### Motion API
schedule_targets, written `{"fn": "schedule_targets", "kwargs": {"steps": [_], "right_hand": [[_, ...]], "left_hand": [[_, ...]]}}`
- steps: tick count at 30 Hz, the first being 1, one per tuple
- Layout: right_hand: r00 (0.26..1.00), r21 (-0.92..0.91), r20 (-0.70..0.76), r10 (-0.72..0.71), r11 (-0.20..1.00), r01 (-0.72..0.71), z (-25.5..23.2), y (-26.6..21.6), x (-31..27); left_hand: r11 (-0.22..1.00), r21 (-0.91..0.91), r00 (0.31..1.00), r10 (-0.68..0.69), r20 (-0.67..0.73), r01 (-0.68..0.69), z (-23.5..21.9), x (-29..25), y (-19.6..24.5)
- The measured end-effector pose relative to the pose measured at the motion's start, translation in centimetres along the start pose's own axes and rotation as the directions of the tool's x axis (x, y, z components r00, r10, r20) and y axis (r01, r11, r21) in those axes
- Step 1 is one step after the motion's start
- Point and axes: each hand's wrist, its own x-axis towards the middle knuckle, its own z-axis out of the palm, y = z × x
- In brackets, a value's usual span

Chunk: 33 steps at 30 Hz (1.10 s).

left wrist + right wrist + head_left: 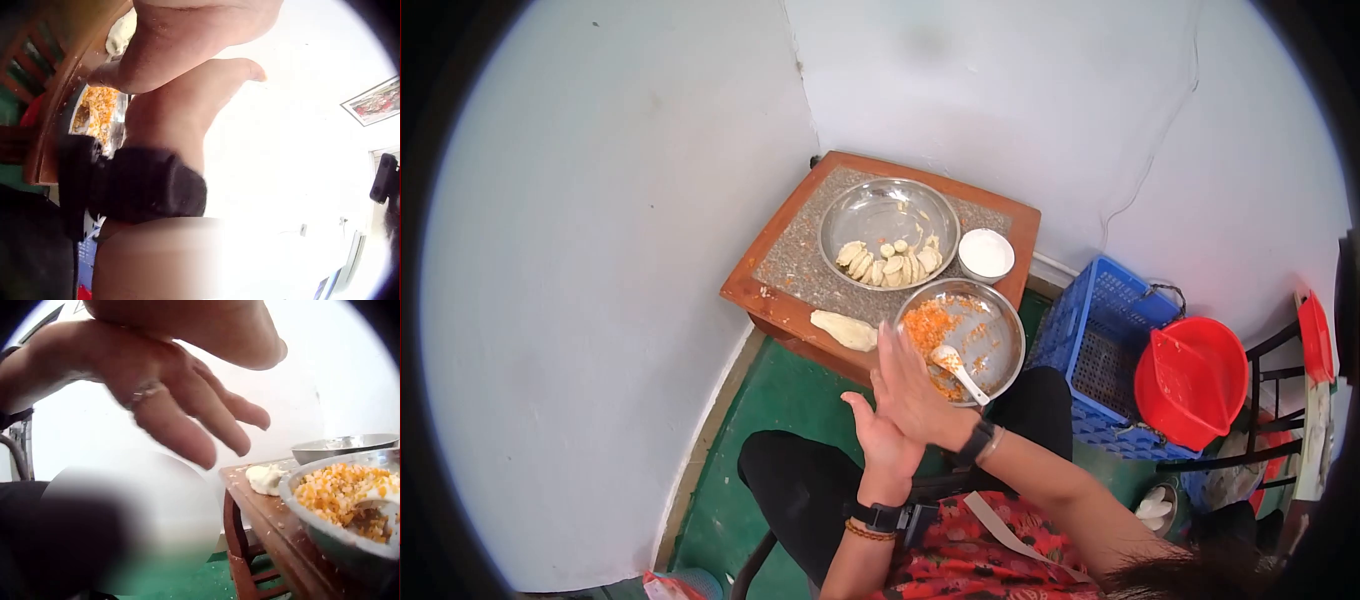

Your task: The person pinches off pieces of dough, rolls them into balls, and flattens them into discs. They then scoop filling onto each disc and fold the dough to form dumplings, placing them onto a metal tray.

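My left hand (pixel 888 440) is turned palm up in front of the small table, and my right hand (pixel 915 395) lies flat across it, palm to palm. The fingers of the right hand are straight. Whatever may be between the palms is hidden. Just beyond the fingertips, a long piece of pale dough (pixel 842 329) lies at the table's front edge. To the right stands a metal bowl (pixel 1010 330) of chopped orange-and-white filling (pixel 930 325), with a white spoon (pixel 960 374) in it. Behind is a wide metal tray (pixel 865 205) holding a row of folded dumplings (pixel 890 270) and small dough pieces.
A bowl of white powder (pixel 986 253) stands at the table's (pixel 770 268) right corner. On the floor to the right are a blue plastic crate (pixel 1090 330) and a red basin (pixel 1195 380). Walls close in behind and on the left.
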Motion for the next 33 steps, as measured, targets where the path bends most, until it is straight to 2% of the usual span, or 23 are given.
{"fn": "schedule_targets", "kwargs": {"steps": [1,2,5,8,9,11,12,13,16,17,20,21,24,25,28,29,31,32,33], "right_hand": [[0.987,0.111,0.154,0.038,0.992,-0.055,-0.9,-0.8,-0.5],[0.990,0.159,0.133,-0.056,0.987,0.034,-1.0,-1.5,-1.5],[0.955,0.260,0.075,-0.288,0.930,0.260,-1.8,-3.2,-3.6],[0.995,0.174,0.102,-0.015,0.985,-0.003,-1.1,-3.7,-1.0],[1.000,0.172,0.002,0.005,0.985,-0.005,0.3,-2.1,-0.5],[0.998,0.195,0.002,0.064,0.979,-0.063,-0.7,-1.3,0.1],[0.996,0.206,0.001,0.088,0.975,-0.086,-1.2,-0.8,0.3],[0.996,0.064,0.092,-0.011,0.998,0.005,-0.9,-0.5,-0.3],[0.985,0.346,0.131,-0.112,0.936,0.060,-1.8,-2.1,-2.5],[0.985,0.333,0.067,-0.157,0.934,0.127,-1.3,-2.6,-3.3],[0.998,0.311,0.063,0.024,0.949,-0.043,-1.0,-3.6,-0.8],[0.996,0.229,0.031,0.080,0.970,-0.085,-0.6,-3.2,0.0],[0.999,0.205,-0.019,0.047,0.978,-0.042,-1.6,-0.4,0.6],[0.997,0.172,0.026,0.075,0.982,-0.079,-0.9,-0.2,0.5],[0.987,0.292,0.161,-0.018,0.956,-0.030,-1.3,-1.3,-2.1],[0.986,0.310,0.142,-0.083,0.950,0.035,-1.7,-2.1,-2.8],[0.991,0.366,0.045,-0.126,0.925,0.101,-1.2,-2.6,-2.6],[0.990,0.392,-0.009,-0.142,0.910,0.134,-0.9,-2.8,-2.3],[0.997,0.359,-0.004,-0.081,0.930,0.077,-1.0,-2.7,-1.8]], "left_hand": [[0.997,0.065,0.999,0.032,-0.036,-0.029,-0.3,0.1,0.1],[0.990,0.132,0.995,0.063,-0.072,-0.053,-0.6,0.1,0.2],[0.996,0.061,0.968,0.074,-0.241,-0.061,-0.2,0.0,0.1],[0.995,0.085,0.992,0.060,-0.113,-0.050,0.7,-0.1,-0.7],[0.993,0.102,0.997,0.059,-0.059,-0.053,1.1,0.2,-0.8],[0.995,0.089,0.999,0.047,0.012,-0.048,1.4,0.4,-0.5],[0.997,0.060,0.999,0.049,-0.012,-0.048,1.1,0.4,-0.2],[0.999,-0.023,0.999,0.024,-0.046,-0.026,0.7,0.2,0.2],[0.996,-0.048,0.929,0.047,-0.367,-0.069,0.7,0.6,0.5],[0.995,-0.057,0.881,0.043,-0.471,-0.079,0.6,0.6,0.3],[0.999,0.000,0.961,0.044,-0.272,-0.046,0.3,0.2,-0.4],[0.999,0.022,0.980,0.045,-0.195,-0.041,0.3,0.2,-0.5],[0.995,0.088,0.998,0.038,0.050,-0.042,0.6,0.5,-0.5],[1.000,0.017,1.000,-0.009,-0.007,0.010,0.5,0.1,0.0],[0.994,0.110,0.987,0.014,-0.161,0.004,-0.8,0.2,0.8],[0.997,0.064,0.969,0.057,-0.242,-0.043,-0.2,0.1,0.5],[0.991,-0.012,0.906,0.116,-0.408,-0.133,4.1,-0.4,0.3],[0.994,0.025,0.933,0.104,-0.343,-0.102,3.8,-0.6,0.1],[0.995,0.064,0.957,0.090,-0.275,-0.075,3.5,-0.6,0.0]]}}
